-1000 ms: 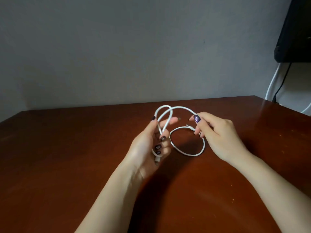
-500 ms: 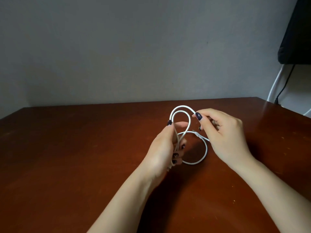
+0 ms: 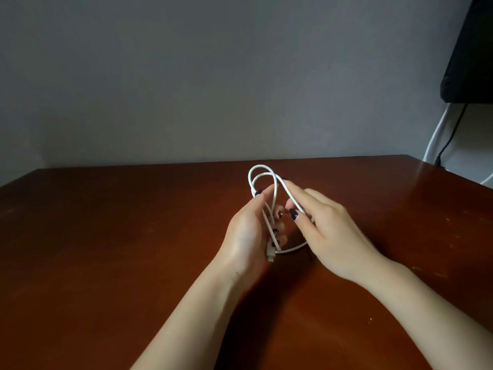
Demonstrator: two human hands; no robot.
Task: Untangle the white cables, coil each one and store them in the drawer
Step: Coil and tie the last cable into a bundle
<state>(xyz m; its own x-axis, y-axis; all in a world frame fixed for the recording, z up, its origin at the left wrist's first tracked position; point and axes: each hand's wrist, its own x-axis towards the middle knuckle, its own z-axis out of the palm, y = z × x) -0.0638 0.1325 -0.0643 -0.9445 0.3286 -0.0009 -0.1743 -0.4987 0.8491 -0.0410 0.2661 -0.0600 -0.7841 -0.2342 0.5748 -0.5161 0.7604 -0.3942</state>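
A thin white cable (image 3: pixel 262 168) stands in two upright loops above the brown table (image 3: pixel 106 249). My left hand (image 3: pixel 248 236) grips the gathered strands, and the cable's plug (image 3: pixel 270 252) pokes out below its palm. My right hand (image 3: pixel 330 231) holds the strand that runs down the right side of the loops, pinching it between thumb and fingers. A low arc of the cable passes under my right hand and is partly hidden. No drawer is in view.
The table runs back to a grey wall. At the upper right hangs a black object (image 3: pixel 469 57), with a white cord (image 3: pixel 434 132) and a black cord (image 3: pixel 450 134) dropping behind the table's right corner.
The wide loop on the table has shrunk to a low arc. My right hand has moved down and closer to my left, laying another turn onto the upright loops.
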